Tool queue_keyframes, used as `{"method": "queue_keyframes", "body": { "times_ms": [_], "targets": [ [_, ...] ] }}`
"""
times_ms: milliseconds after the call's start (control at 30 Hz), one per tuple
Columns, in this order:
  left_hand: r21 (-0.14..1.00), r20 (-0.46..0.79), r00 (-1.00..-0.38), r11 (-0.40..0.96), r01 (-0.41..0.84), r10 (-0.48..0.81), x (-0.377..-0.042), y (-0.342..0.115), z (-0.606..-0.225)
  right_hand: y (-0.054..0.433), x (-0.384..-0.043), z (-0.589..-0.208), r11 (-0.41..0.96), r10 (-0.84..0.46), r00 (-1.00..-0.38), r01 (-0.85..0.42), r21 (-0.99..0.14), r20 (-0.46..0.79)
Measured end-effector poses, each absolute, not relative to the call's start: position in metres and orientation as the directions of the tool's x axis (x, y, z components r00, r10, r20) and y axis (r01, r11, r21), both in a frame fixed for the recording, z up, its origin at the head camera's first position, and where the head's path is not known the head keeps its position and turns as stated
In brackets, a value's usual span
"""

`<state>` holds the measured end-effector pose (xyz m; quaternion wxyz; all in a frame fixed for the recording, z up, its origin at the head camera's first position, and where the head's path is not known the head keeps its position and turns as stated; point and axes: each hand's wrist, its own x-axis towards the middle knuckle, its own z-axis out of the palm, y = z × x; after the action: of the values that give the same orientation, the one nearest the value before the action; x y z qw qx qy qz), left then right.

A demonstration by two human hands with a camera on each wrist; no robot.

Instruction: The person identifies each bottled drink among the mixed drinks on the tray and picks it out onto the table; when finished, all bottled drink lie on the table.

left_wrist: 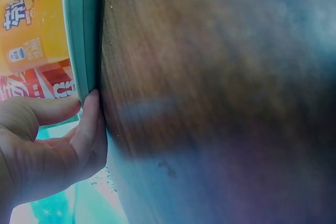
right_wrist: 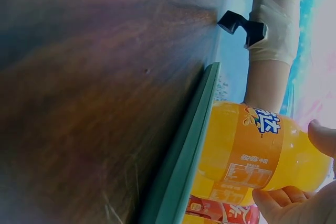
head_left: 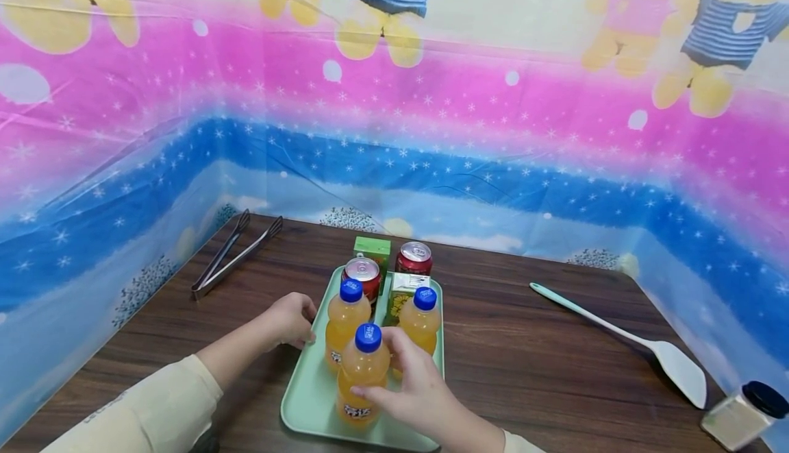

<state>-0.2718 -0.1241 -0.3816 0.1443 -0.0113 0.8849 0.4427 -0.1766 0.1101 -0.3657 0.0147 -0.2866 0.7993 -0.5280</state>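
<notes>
A pale green tray (head_left: 302, 391) lies on the wooden table, loaded with drinks. My left hand (head_left: 290, 319) pinches its left rim, thumb inside and fingers outside, as the left wrist view shows. With thumb and fingers about its upper half, my right hand (head_left: 422, 388) grips the nearest orange soda bottle (head_left: 362, 374), which stands upright at the tray's near part. Behind it are two more blue-capped orange soda bottles, one at left (head_left: 346, 319) and one at right (head_left: 422, 323). Farther back stand a red can (head_left: 362, 271) and a drink carton (head_left: 409, 285).
At the far end are a green carton (head_left: 372, 247) and another red can (head_left: 415, 255). Metal tongs (head_left: 237, 254) lie at back left. On the right are a white spatula (head_left: 672, 364) and a black-lidded jar (head_left: 742, 415). A patterned cloth (head_left: 394, 131) hangs behind the table.
</notes>
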Motion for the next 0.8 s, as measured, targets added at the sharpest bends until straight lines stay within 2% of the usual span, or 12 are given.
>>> {"method": "queue_keyframes", "body": {
  "times_ms": [333, 800],
  "targets": [
    [0.786, -0.261, -0.960, 0.601, -0.149, 0.104, -0.273, -0.124, -0.383, 0.109, -0.176, -0.364, 0.258, -0.456, -0.853, -0.399, -0.880, 0.253],
    [0.790, -0.251, -0.962, 0.597, -0.141, 0.106, -0.272, -0.125, -0.383, 0.117, -0.166, -0.348, 0.160, -0.452, -0.839, -0.409, -0.899, 0.301]
  ]
}}
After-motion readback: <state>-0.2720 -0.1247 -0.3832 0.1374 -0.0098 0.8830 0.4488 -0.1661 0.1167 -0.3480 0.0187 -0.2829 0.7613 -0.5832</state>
